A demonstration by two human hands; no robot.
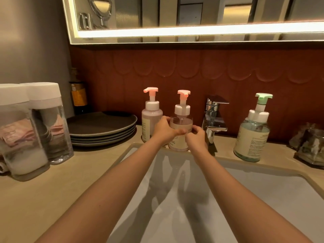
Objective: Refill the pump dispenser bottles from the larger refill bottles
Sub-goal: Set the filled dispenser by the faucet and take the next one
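left hand (164, 131) thumb and fingers wrapped round pump bottle (181, 122) | right hand (196, 137) curled, gripping its right side | both forearms extended forward

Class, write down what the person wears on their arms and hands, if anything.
Nothing shows. The left arm and right arm are bare to the frame's edge: no sleeves, watch or bracelet. The left hand and right hand wear no gloves; no rings visible.

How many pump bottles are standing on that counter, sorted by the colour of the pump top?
Pink-topped pump bottles: 2
Green-topped pump bottle: 1
Total: 3
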